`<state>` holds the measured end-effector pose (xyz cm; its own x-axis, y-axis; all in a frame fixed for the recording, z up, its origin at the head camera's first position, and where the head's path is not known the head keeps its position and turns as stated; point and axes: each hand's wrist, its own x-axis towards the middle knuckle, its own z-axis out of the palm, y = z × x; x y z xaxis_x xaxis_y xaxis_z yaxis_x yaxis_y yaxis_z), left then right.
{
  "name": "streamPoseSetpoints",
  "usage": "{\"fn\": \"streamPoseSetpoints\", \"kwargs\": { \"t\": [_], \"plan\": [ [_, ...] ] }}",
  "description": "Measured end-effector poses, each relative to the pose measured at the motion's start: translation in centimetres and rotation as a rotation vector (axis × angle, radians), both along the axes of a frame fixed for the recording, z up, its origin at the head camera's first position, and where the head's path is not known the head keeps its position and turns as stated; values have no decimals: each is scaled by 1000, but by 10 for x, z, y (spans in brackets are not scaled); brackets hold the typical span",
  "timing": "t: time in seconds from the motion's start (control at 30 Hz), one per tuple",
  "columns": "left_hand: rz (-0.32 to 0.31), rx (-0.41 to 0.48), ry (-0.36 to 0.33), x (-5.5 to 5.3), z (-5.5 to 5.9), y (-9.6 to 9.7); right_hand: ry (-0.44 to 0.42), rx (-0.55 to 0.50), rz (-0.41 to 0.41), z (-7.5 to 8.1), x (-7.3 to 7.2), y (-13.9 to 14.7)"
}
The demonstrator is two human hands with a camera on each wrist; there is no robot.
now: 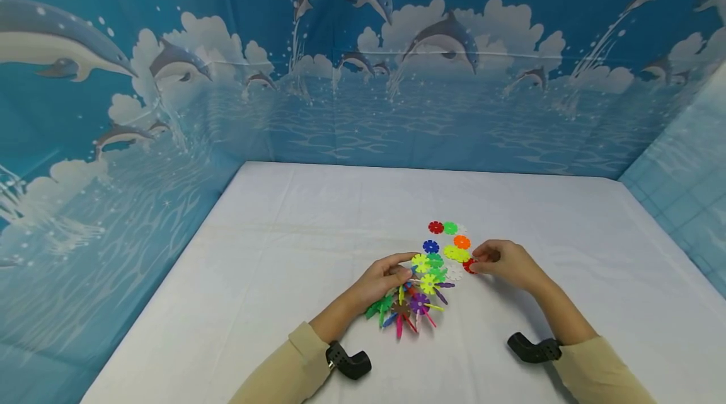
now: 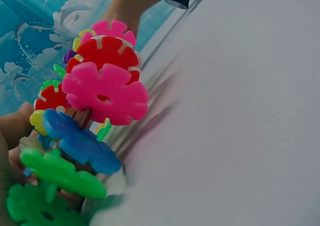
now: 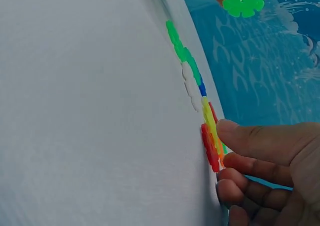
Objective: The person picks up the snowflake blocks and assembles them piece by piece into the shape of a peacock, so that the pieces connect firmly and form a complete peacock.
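Note:
My left hand [image 1: 381, 284] holds a spiky cluster of interlocked flower-shaped plastic discs [image 1: 401, 308], its thumb lying over the upper side. In the left wrist view, a pink disc [image 2: 107, 93], a blue disc [image 2: 82, 141] and a green disc [image 2: 62, 173] of the cluster jut out at differing angles. My right hand [image 1: 510, 263] has its fingertips at a loose red disc [image 1: 469, 266] at the right of the scattered pieces. In the right wrist view, thumb and forefinger stand apart beside that red disc [image 3: 210, 148], which appears edge-on near the cloth.
Loose discs lie beyond and between the hands: a dark red disc [image 1: 435, 227], an orange disc [image 1: 462, 242], a blue disc [image 1: 431, 246], yellow discs [image 1: 455, 253] and white ones [image 1: 454, 272]. A white cloth covers the table [image 1: 272, 234]. Dolphin-printed curtains [image 1: 363, 114] stand behind and beside it.

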<state>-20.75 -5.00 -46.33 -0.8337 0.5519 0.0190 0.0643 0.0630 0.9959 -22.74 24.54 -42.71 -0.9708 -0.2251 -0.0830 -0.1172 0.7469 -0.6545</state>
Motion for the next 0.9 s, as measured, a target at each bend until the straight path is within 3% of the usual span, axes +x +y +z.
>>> {"fn": "streamPoseSetpoints", "kwargs": {
  "t": [0.4, 0.63, 0.9],
  "plan": [
    [-8, 12, 5, -1, -2, 1, -59, 24, -35, -4, -2, -7],
    [11, -6, -11, 0, -1, 1, -67, -71, 14, 1, 0, -8],
    [-19, 10, 16, -2, -2, -2, 53, -219, 100, 9, 2, -25]
  ]
}}
